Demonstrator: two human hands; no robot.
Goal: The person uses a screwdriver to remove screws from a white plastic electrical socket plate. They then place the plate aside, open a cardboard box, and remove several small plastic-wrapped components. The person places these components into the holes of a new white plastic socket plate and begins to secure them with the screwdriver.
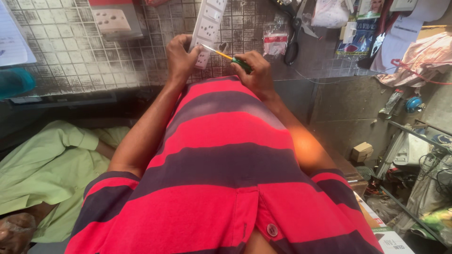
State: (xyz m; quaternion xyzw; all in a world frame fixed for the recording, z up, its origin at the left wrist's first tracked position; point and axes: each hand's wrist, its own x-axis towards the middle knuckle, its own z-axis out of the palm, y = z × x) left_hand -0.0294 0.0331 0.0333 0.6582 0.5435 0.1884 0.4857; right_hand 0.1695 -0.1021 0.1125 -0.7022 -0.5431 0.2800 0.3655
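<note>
— Two hands on one job, then? What am I looking at?

— Start with the counter (117, 61), the big tiled slab past my striped shirt; everything else I place from the white switch board (205, 28). That board is long, fitted with sockets and switches, lying on the counter straight ahead of me. My left hand (180, 59) is closed around its near end, steadying it. My right hand (254, 73), just right of the board's near end, is gripped around the green handle of a screwdriver (226, 56), whose yellow shaft slants across to the board, tip touching its near corner.

— So which step is it?

— I judge I'm working a screw at that corner. Tightening or loosening, I cannot tell. The next move seems to call for keeping the tip seated and the board pinned so it doesn't skid.

— Anything holding things?

— Left of the board sits a boxed socket plate (115, 21); the plate shows through its front. Right of the board is a small clear packet (275, 43) with a red label; what's in it is too small to make out. Farther right lie scissors (295, 33), then more packets and papers. Far to the lower right of the board, down on the floor, is a small cardboard box (361, 151), shut.
</note>
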